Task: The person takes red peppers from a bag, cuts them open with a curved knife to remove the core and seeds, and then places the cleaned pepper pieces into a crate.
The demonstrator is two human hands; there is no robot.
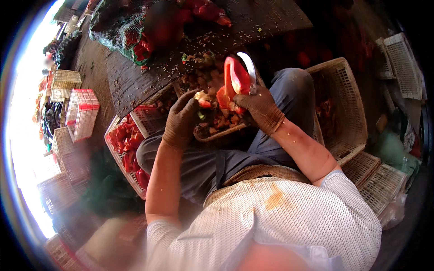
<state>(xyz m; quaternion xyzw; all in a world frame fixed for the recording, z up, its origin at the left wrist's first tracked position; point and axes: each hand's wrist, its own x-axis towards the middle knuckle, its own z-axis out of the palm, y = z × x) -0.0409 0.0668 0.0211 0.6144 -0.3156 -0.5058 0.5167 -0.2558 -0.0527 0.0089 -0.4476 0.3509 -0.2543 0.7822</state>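
My left hand (181, 118), in a brown glove, is closed on a pepper core (204, 99) with pale flesh and a bit of red. Just to the right, my right hand (262, 108), gloved alike, grips a cut-open red pepper (237, 77). A curved white tool (248, 67), like a blade, rises from the same hand beside the pepper; its handle is hidden by the fingers. Both hands hover above a crate (222, 135) of brownish pepper scraps between my knees. Red flesh hangs from the pepper's lower end near the core.
A dark board (271, 22) littered with seeds lies ahead, bearing a green net bag (110, 29) and red peppers (205, 11). Left of my knee stands a crate of red pepper pieces (126, 137). A pale crate (346, 104) leans at my right. Stacked crates (82, 113) line the far left.
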